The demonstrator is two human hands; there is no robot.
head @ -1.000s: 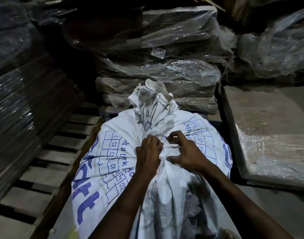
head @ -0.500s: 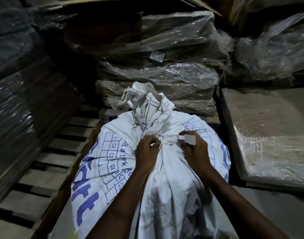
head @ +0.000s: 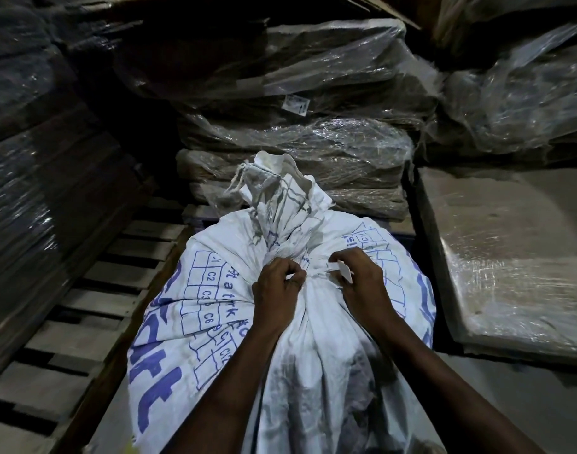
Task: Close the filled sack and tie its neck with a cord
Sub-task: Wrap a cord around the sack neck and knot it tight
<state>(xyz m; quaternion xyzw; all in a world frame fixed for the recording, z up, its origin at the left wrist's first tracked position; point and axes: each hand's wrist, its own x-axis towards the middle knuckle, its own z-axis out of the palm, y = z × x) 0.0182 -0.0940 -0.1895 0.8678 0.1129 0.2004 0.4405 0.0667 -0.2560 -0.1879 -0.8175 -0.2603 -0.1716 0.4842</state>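
Note:
A full white woven sack [head: 189, 329] with blue print fills the lower middle of the head view. Its gathered neck [head: 290, 221] stands up in a bunch above my hands. A thin white cord [head: 316, 275] runs around the neck between my two hands. My left hand [head: 275, 294] pinches the cord's left end against the sack. My right hand [head: 362, 283] grips the right end, with a flat white piece [head: 344, 273] sticking out between its fingers. The knot itself is hidden by my fingers.
A wooden pallet [head: 84, 309] lies to the left of the sack. Plastic-wrapped stacks of flat cardboard [head: 297, 152] rise behind it and on the far left [head: 35, 191]. A low wrapped slab [head: 510, 263] lies to the right, with bare floor [head: 526, 404] in front.
My hands have drawn apart along the cord, the right one sliding right, and the neck is cinched tighter. The bunched top has leaned slightly back.

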